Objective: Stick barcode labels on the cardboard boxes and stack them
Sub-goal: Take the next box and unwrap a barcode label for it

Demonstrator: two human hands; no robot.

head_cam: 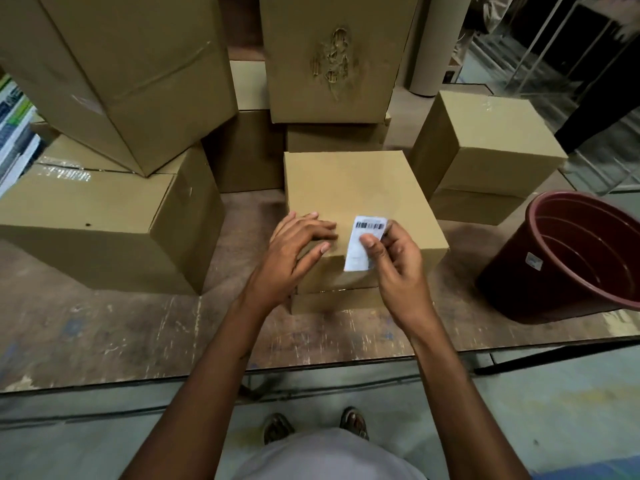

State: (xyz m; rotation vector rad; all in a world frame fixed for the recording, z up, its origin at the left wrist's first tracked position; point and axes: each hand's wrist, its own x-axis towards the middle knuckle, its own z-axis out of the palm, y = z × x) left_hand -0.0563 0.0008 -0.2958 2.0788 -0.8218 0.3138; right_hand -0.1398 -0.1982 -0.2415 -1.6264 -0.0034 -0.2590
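Partly hidden behind the right hand [393, 261], whose thumb and fingers pinched it, the barcode label [363, 245] read illegibly; left hand [298, 244] fingers lay spread on the cardboard box [353, 188], maroon bucket [568, 261] at 3 o'clock.

Open desk at the front, boxes crowding the back

The bare front strip of the desk [104, 334] gives free passage. The centre box [349, 188] stands between a large box stack [104, 216] on the left and a smaller stack [485, 147] on the right, with narrow gaps either side. A maroon bin [568, 258] blocks the right; a tall box [332, 57] walls off the rear.
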